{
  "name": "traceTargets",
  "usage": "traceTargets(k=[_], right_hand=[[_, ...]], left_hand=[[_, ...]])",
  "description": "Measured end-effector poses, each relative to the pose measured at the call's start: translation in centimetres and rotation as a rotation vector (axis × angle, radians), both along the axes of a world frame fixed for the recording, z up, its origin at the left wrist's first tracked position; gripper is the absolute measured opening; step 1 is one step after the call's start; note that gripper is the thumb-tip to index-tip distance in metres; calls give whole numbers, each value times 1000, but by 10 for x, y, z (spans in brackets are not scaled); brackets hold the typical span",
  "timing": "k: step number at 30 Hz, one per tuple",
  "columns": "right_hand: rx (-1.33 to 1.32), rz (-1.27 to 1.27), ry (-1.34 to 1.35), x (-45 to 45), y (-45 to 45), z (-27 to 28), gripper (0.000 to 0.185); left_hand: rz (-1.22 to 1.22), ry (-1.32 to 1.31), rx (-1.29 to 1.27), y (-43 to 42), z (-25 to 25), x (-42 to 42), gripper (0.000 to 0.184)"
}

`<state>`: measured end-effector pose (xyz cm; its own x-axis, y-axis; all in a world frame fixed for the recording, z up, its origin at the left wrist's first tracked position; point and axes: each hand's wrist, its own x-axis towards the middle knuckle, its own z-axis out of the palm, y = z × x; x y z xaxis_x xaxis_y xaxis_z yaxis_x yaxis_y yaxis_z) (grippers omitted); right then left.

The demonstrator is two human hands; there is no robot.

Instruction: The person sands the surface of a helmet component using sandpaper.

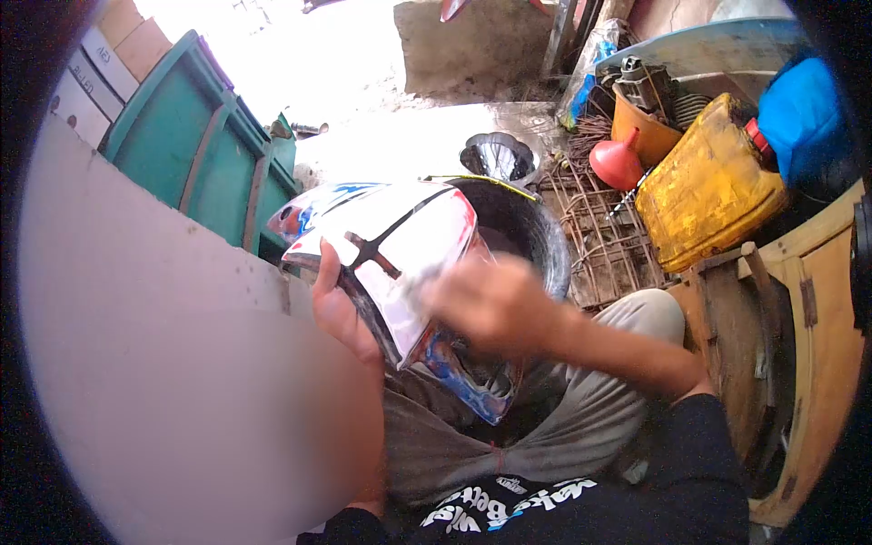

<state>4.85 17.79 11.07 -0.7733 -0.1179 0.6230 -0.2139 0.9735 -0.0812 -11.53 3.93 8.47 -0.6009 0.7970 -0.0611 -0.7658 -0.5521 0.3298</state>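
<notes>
A white helmet-like shell [413,232] with blue and red patches and dark cross-shaped lines lies tilted over my lap. My left hand [343,313] supports its left edge, thumb up along the side and palm underneath. On the shell's lower right surface is my right hand [486,304], blurred by motion, with its fingers bent together. Something greyish shows at those fingertips, too smeared to make out. Behind the shell stands a dark round basin [554,245], partly hidden by it.
A black scalloped bowl [498,156] sits beyond the basin. To the right are a wire rack [604,241], a red funnel [618,163], a yellow jerrycan [713,186] and a wooden frame [817,363]. A pale wall [163,300] and green panels [173,136] stand at left.
</notes>
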Motion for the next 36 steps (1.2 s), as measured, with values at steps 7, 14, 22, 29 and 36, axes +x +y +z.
traceTargets(k=[7, 14, 22, 29, 36], right_hand=[[-34, -288, -255, -11, 65, 3, 25], [5, -89, -171, -6, 32, 7, 24], [13, 22, -7, -8, 32, 4, 28], [-42, 189, -13, 0, 0, 10, 36], [-153, 37, -41, -10, 39, 18, 33]], left_hand=[[-94, -44, 149, -1, 6, 4, 55], [-159, -31, 71, 3, -6, 13, 51], [-31, 77, -125, 8, 8, 27, 51], [-321, -118, 304, 9, -18, 25, 62], [-227, 360, -347, 9, 22, 51, 71]])
